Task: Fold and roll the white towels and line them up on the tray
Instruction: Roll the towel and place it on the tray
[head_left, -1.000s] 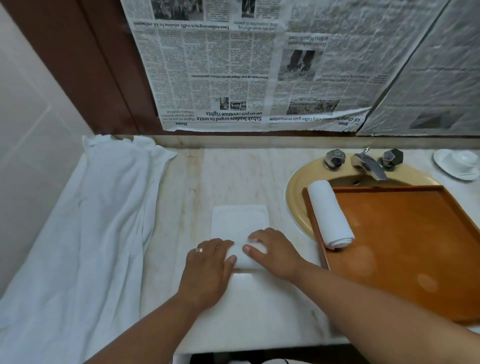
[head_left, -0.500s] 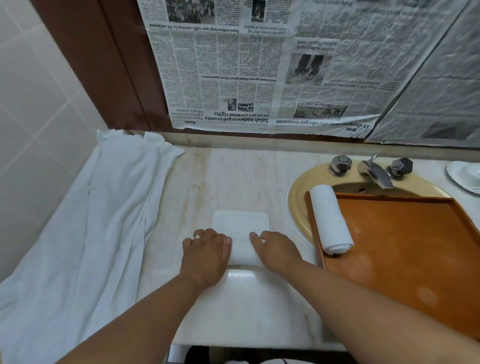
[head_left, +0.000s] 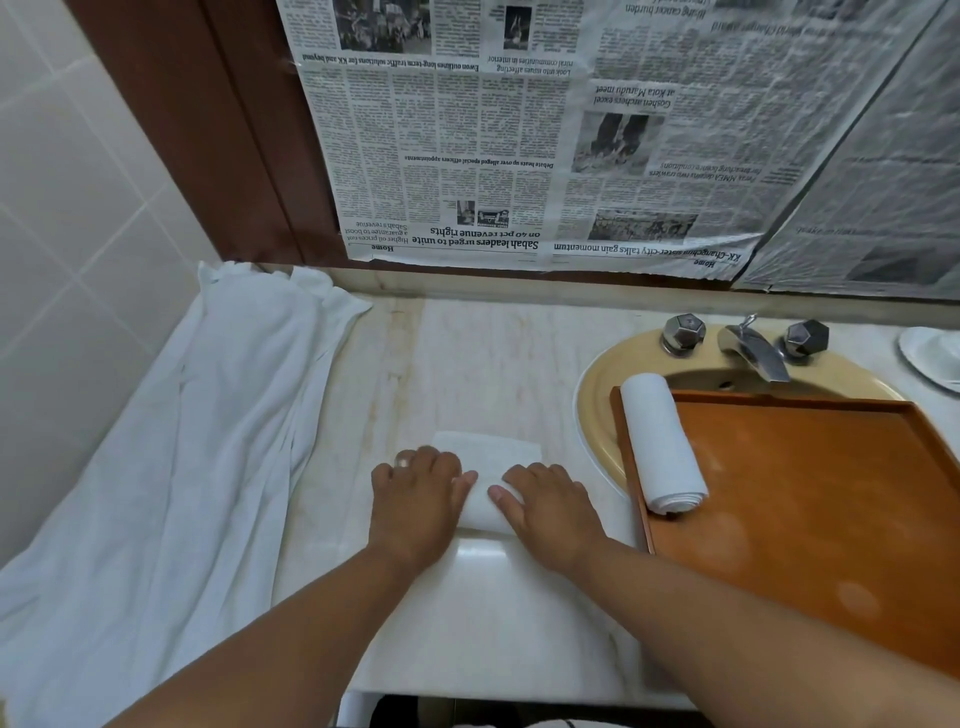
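One towel (head_left: 487, 464) under left hand (head_left: 417, 501), right hand (head_left: 555, 512)

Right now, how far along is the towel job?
Done: one rolled towel lies on the tray, at its left edge. In hand: the left hand and right hand press on a second towel, partly rolled on the counter, a flat strip showing beyond them. Left: finish it, set it beside the first, then fold the white cloth heap.
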